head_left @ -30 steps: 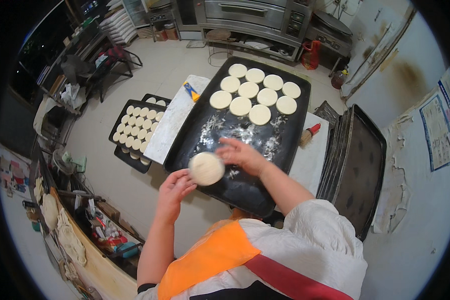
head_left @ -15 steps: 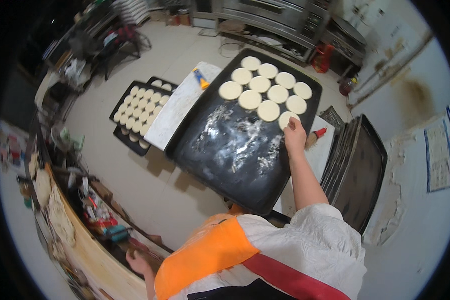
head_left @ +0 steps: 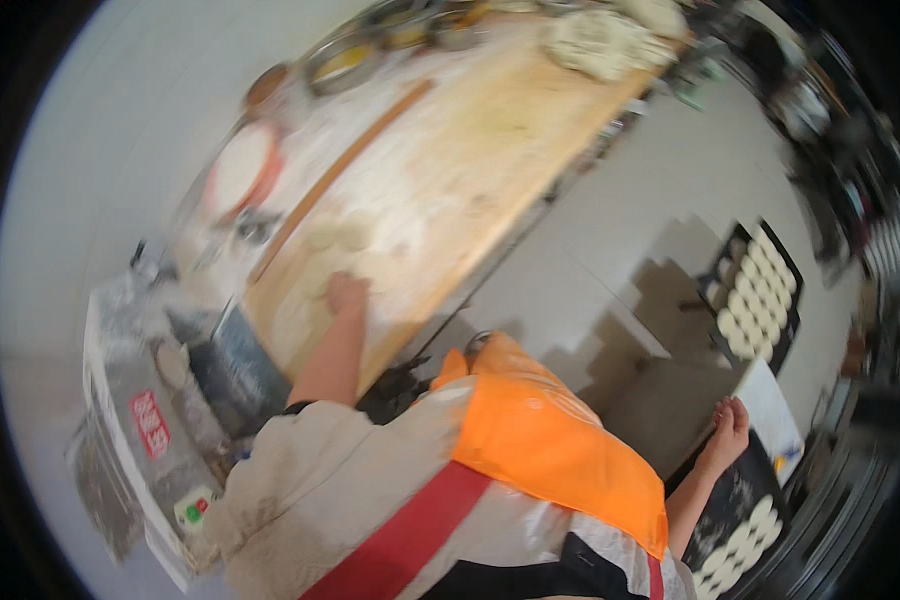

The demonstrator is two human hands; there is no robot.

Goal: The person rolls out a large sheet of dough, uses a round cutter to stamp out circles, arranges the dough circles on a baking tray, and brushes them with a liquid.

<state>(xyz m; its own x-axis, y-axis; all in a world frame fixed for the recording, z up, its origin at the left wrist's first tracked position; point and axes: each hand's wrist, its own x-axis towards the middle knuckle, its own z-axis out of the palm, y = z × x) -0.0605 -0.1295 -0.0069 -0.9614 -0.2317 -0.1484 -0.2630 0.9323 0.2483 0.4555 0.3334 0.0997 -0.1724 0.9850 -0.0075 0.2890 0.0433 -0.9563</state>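
My left hand (head_left: 347, 292) reaches down to the floured wooden worktable at the left, at several flat round dough pieces (head_left: 354, 233). Blur hides how its fingers are set and whether they grip a dough round. Off to the right, my right hand (head_left: 730, 430) is raised beside the large black baking tray (head_left: 715, 520), its fingers loosely bent and nothing visible in them. Rows of pale dough rounds (head_left: 738, 550) lie on that tray.
A long rolling pin (head_left: 345, 165) lies across the worktable (head_left: 470, 170). Metal bowls (head_left: 345, 62) and a large dough mass (head_left: 605, 45) sit farther back. A floury machine (head_left: 150, 400) stands at the left. Filled trays (head_left: 760, 300) are low at the right.
My view has swung left from the baking tray to the worktable. My left hand has reached the dough rounds there. My right hand has come off the dough round on the tray.
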